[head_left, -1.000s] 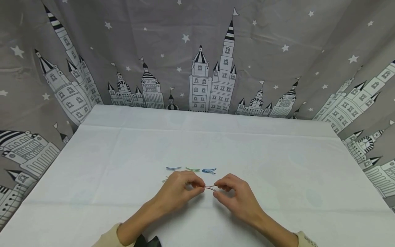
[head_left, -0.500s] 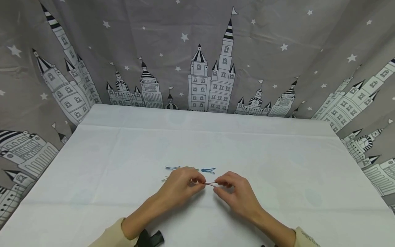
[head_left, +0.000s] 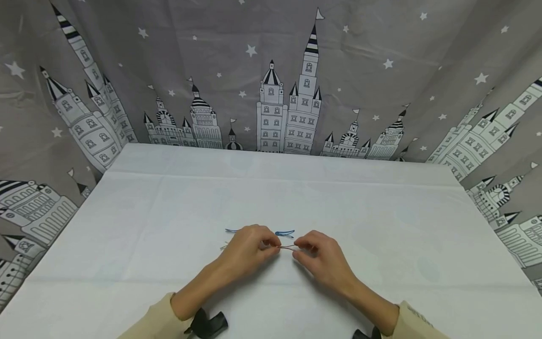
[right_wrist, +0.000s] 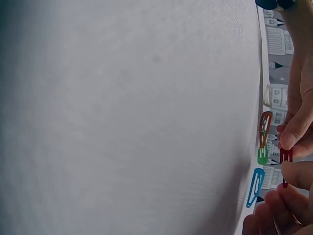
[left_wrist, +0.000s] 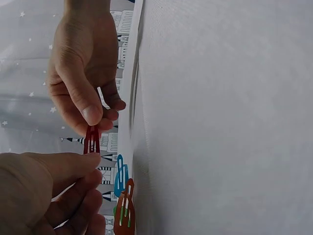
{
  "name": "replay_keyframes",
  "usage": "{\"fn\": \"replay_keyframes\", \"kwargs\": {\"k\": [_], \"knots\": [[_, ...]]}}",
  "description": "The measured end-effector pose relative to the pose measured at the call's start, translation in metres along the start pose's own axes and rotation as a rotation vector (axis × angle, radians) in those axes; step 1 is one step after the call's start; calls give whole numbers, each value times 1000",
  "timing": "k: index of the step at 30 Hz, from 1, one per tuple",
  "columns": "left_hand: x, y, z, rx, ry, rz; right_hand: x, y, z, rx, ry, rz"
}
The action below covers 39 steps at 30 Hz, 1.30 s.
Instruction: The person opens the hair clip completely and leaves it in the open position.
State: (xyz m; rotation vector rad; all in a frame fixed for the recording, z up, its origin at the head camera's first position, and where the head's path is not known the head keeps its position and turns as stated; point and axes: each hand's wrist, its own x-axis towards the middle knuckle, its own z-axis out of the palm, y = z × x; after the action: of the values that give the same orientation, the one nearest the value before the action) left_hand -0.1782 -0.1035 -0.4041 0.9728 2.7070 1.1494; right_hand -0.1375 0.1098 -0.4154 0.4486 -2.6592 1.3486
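Note:
A red snap hair clip (head_left: 286, 247) is held above the table between both hands, its prongs slightly spread. My left hand (head_left: 250, 247) pinches its left end between thumb and index finger. At the right end, the thumb and index finger of my right hand (head_left: 322, 256) hold the prongs, one digit on each side. Just beyond lies a blue hair clip (head_left: 284, 233). The left hand partly covers another bluish clip (head_left: 231, 230) and a pale clip (head_left: 224, 246). Both wrist views show an orange clip (left_wrist: 125, 210) and a green clip (right_wrist: 262, 155).
A white cloth covers the table (head_left: 381, 212). Behind it hangs a grey curtain (head_left: 360, 56) printed with castles and stars. Black wrist camera mounts (head_left: 208, 324) sit under the sleeves near the front.
Both hands have moved a little away from the body with the red hair clip between them. The left hand now hides the green clip in the head view.

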Motion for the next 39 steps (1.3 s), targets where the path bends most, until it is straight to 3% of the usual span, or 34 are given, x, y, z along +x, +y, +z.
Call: {"fn": "replay_keyframes", "kwargs": {"k": [9,22,39], "knots": [[1,-5,1,-3,-26,25,2,3,4,-21,-11,21],[1,-8,3,24,-30,-1,3,4,9,-77,-34,77],[1,-12,5,19,-36,2,3,3,11,-183,-67,74]]}}
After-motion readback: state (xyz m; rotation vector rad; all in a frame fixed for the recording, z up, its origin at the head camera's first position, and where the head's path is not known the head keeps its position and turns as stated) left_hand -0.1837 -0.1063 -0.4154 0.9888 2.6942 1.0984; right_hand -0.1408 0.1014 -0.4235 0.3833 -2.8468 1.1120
